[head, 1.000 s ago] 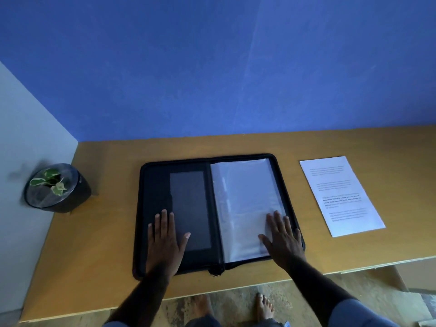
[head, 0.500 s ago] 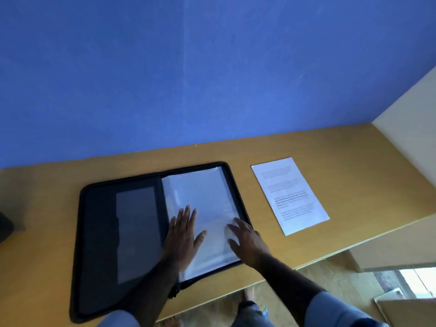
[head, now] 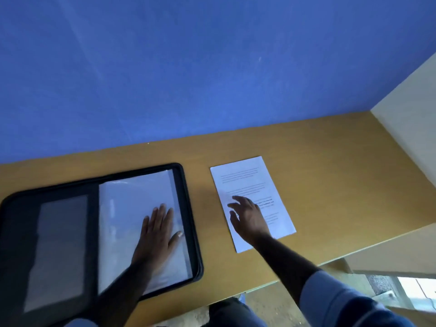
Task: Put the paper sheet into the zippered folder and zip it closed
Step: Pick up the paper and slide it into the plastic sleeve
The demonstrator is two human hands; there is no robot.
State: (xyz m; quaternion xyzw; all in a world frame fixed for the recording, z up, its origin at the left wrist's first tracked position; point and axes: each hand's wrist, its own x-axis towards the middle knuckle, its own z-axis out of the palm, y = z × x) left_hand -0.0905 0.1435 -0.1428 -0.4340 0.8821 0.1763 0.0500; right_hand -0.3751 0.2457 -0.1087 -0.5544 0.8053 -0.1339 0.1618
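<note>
The black zippered folder (head: 188, 223) lies open flat on the wooden table, at the left. Its right half holds clear plastic sleeves (head: 132, 208); its left half has a grey pocket (head: 59, 244). My left hand (head: 157, 234) rests flat on the sleeves, fingers spread, holding nothing. The printed paper sheet (head: 250, 182) lies flat on the table to the right of the folder. My right hand (head: 247, 215) hovers over the sheet's lower left part with fingers apart; whether it touches the paper is unclear.
The wooden table (head: 330, 185) runs against a blue wall (head: 212, 67). A pale side panel (head: 412, 114) bounds it on the right. The table's front edge (head: 306, 265) slants up to the right, with floor below.
My right hand left the folder's sleeves and moved right, over the paper sheet. My left hand shifted rightwards on the sleeves. The view swung right, so the folder now sits farther left.
</note>
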